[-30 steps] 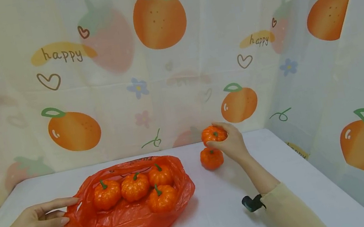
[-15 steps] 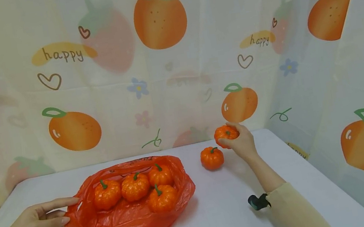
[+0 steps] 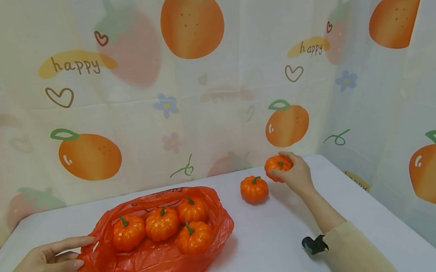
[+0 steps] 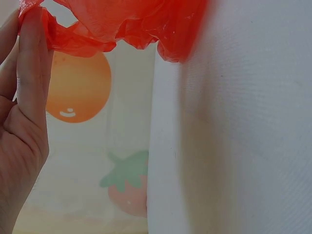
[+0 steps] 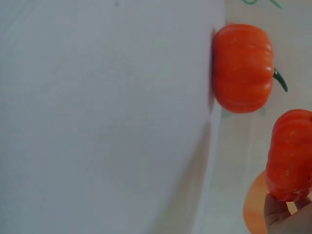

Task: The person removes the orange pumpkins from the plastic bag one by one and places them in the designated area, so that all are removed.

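An orange plastic bag point(image 3: 157, 264) lies open on the white table point(image 3: 263, 262) with several small orange pumpkins point(image 3: 161, 223) inside. My left hand point(image 3: 84, 252) pinches the bag's left rim between thumb and straight fingers; in the left wrist view the fingers point(image 4: 30, 73) lie against the bag's edge point(image 4: 112, 24). My right hand point(image 3: 285, 168) grips one small pumpkin point(image 3: 277, 163) just above the table near the back right corner. Another pumpkin point(image 3: 254, 189) stands alone on the table to its left. The right wrist view shows that standing pumpkin point(image 5: 242, 68) and the held pumpkin point(image 5: 290, 156).
A fruit-printed curtain point(image 3: 201, 86) closes off the back and the right side of the table. A small black device point(image 3: 313, 244) sits at my right wrist. Bare tabletop lies between the bag and the lone pumpkin.
My right hand has carried its pumpkin to the right and lower, away from the pumpkin standing on the table. The left hand and the bag have stayed put.
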A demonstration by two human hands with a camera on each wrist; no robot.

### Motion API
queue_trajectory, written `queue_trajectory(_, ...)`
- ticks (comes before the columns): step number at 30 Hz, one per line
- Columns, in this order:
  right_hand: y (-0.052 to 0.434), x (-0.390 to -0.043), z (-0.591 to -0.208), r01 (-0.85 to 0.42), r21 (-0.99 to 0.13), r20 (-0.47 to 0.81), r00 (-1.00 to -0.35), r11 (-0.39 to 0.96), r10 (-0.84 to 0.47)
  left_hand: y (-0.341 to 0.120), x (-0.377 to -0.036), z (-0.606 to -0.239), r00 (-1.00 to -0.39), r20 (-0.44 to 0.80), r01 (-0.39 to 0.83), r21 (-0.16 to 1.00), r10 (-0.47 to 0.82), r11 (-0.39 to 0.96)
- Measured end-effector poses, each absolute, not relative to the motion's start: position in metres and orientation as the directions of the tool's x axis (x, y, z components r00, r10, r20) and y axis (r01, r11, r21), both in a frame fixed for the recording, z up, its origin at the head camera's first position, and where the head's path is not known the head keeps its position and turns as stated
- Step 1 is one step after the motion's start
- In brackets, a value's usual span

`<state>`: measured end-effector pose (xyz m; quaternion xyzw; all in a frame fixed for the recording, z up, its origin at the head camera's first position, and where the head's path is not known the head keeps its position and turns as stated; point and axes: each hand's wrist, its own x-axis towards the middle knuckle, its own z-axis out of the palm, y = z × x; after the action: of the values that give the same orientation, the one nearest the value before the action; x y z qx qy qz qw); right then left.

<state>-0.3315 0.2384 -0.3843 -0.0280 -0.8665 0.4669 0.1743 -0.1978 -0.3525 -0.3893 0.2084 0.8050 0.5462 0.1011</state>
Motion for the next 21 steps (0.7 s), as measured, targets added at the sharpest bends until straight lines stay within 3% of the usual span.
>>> queue_trajectory(21, 0.254, -0.335, -0.4, -0.018, -0.808, 0.186, -0.956, 0.589, 0.226, -0.353, -0.199, -0.39, -0.892, 0.054, 0.211, 0.928, 0.449, 0.308)
